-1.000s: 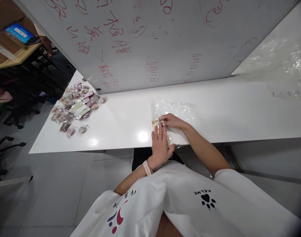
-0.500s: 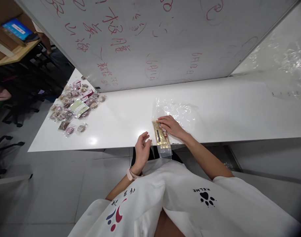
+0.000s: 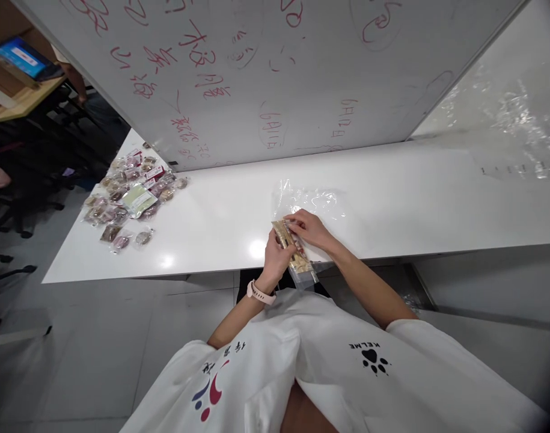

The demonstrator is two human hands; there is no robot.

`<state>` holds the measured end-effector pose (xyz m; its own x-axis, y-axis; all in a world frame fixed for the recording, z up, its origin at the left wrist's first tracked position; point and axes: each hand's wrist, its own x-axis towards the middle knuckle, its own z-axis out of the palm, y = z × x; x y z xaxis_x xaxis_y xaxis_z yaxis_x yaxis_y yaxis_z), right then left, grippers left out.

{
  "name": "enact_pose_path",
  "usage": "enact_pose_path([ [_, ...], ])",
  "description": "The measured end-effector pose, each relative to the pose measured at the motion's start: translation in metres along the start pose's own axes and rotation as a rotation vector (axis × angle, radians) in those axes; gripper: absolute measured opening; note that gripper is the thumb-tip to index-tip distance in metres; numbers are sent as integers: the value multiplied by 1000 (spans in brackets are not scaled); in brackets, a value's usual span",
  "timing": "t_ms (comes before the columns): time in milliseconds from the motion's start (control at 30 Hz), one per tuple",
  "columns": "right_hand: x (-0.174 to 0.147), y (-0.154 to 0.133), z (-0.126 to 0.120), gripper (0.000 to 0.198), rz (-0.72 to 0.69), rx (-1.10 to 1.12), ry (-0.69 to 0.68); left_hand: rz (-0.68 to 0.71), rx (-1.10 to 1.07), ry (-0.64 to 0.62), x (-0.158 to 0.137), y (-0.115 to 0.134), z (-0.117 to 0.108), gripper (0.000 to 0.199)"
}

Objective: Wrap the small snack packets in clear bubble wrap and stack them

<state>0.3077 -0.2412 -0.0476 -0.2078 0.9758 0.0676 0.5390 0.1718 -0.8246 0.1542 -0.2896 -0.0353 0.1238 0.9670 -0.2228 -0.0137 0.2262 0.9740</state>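
A long gold packet (image 3: 300, 263) in a clear plastic sleeve lies at the table's near edge, its clear end hanging over toward my body. My left hand (image 3: 278, 255) is closed on its left side, thumb lying across the top. On the far right part of the packet, my right hand (image 3: 311, 230) grips with bent fingers; a small red and white printed part shows beneath them. Just beyond my hands, a clear plastic bag (image 3: 320, 201) lies flat and crinkled on the table.
Many small wrapped packets (image 3: 107, 213) are heaped on the table's left end, a green and white pouch (image 3: 139, 199) on top. A whiteboard (image 3: 238, 120) with red writing stands along the back of the white table (image 3: 414, 198). Clear plastic sheeting (image 3: 522, 114) lies at the far right.
My left hand has moved right and closed on the gold packet, which has tilted slightly. My right hand stays on it. The whole view has shifted a little.
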Motion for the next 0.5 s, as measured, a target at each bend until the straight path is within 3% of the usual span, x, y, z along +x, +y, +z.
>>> enact_pose_path([
  [167, 60, -1, -13, 39, 0, -138, -127, 10, 51, -4, -2, -2, -10, 52],
  [267, 72, -10, -13, 43, -8, -221, 36, 41, 73, 30, -2, 3, -17, 54],
  [333, 59, -19, -10, 37, 1, -205, 144, 69, 134, 79, -2, 9, -22, 55],
  [367, 47, -23, -8, 35, 15, -166, 122, 87, 181, 100, -1, 12, -23, 56],
  [500, -4, -31, 2, 33, 38, 101, -160, 157, 374, 150, 1, 23, -16, 66],
])
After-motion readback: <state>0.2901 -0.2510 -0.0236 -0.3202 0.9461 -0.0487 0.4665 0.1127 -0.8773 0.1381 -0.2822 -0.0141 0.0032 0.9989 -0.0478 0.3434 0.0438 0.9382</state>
